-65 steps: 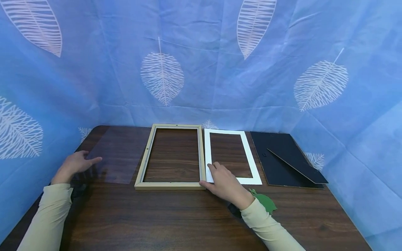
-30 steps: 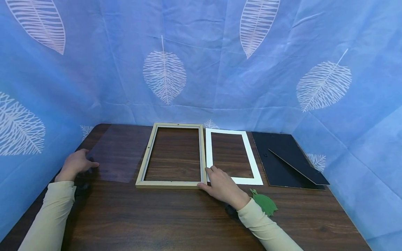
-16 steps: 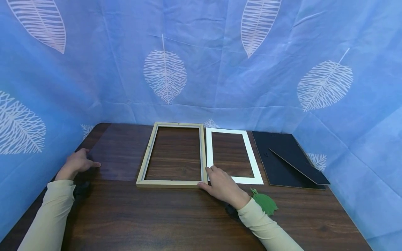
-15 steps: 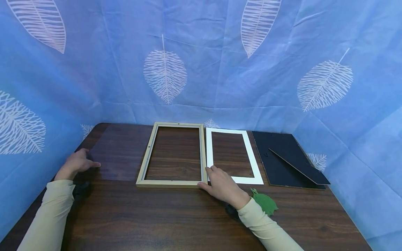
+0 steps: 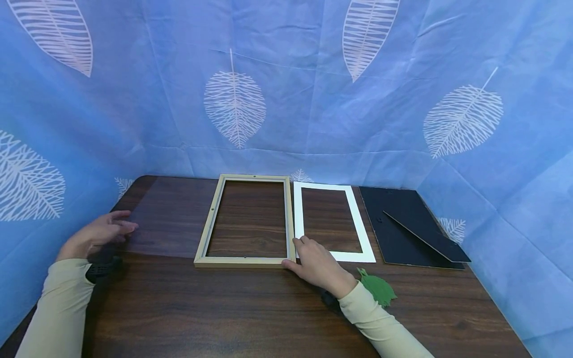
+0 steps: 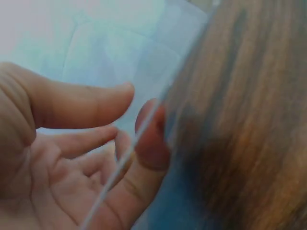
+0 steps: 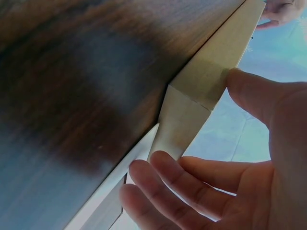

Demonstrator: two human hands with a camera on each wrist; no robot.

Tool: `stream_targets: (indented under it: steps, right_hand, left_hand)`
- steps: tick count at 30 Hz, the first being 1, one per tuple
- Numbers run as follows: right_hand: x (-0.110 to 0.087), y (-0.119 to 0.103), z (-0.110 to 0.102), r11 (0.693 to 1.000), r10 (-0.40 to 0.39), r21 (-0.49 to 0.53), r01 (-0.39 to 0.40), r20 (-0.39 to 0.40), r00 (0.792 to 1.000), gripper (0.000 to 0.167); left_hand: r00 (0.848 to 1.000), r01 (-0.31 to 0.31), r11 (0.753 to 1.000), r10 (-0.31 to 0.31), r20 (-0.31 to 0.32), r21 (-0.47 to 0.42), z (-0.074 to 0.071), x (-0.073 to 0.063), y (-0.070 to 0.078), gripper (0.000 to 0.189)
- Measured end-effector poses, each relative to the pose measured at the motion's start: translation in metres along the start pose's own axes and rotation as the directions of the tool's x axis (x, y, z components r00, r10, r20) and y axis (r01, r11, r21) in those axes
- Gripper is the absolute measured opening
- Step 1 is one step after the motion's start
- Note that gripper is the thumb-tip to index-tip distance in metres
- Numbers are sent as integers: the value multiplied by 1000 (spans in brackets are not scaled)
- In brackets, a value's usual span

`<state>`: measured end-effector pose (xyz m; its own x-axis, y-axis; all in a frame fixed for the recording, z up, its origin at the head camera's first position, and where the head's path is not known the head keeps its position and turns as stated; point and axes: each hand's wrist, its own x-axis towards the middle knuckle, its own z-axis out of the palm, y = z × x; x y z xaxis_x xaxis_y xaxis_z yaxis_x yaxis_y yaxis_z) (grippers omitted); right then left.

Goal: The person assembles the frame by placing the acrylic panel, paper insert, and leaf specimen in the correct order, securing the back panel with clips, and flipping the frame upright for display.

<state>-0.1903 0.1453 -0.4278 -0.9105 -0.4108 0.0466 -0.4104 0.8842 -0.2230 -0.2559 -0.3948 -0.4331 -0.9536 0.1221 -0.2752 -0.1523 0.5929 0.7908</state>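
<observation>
A clear sheet (image 5: 170,219) lies at the left of the table, seen edge-on in the left wrist view as a thin pale line (image 6: 112,179). At its left edge is my left hand (image 5: 100,232); in the left wrist view the index fingertip (image 6: 153,139) overlaps the sheet's edge, while the thumb (image 6: 91,106) stands apart. My right hand (image 5: 320,266) holds the near right corner of a pale wooden picture frame (image 5: 243,263), the thumb on the front rail (image 7: 216,57), fingers at the right side, close over a white mat (image 5: 357,223).
To the right of the mat lies a black backing board (image 5: 380,238) with a tilted easel stand (image 5: 440,243). A green leaf (image 5: 378,289) lies by my right sleeve (image 5: 376,318). A blue curtain with white leaf prints (image 5: 286,99) hangs behind the dark wooden table (image 5: 233,313).
My left hand has shifted a little left and turned, its thumb drawn back from the sheet's near left corner. The right hand and the frame stay in place.
</observation>
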Motion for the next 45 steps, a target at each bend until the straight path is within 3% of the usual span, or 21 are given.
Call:
stream_targets:
  steps: [7, 14, 18, 25, 33, 37, 41, 45]
  right_hand:
    - [-1, 1, 0, 1000, 4, -4, -4, 5, 1000, 66]
    - [-2, 1, -1, 1000, 2, -8, -2, 17, 1000, 66]
    - [-2, 1, -2, 1000, 0, -6, 1, 21, 1000, 66]
    - [-2, 0, -1, 1000, -4, -19, 5, 24, 1000, 66]
    - [-2, 0, -2, 999, -4, -45, 5, 21, 1000, 66]
    - [-2, 1, 1, 998, 4, -69, -3, 18, 1000, 67]
    - [-1, 1, 2, 997, 6, -82, -4, 22, 1000, 67]
    - [-2, 0, 1, 996, 3, -88, -2, 17, 1000, 65]
  left_hand:
    - [994, -29, 976, 52, 100, -215, -9, -8, -6, 80]
    - [985, -3, 981, 37, 171, -193, -11, -13, -2, 74]
    - [986, -18, 977, 53, 160, -214, -14, -13, -6, 75]
    - [976, -131, 943, 177, 125, -306, -26, -20, -10, 62]
    - [964, -176, 910, 237, 121, -375, -23, -28, 14, 69]
    - [952, -195, 888, 272, 137, -416, -13, -27, 28, 59]
    - [954, -192, 899, 265, 139, -394, -2, -24, 40, 50]
    - [964, -180, 920, 235, 124, -347, 5, -22, 49, 59]
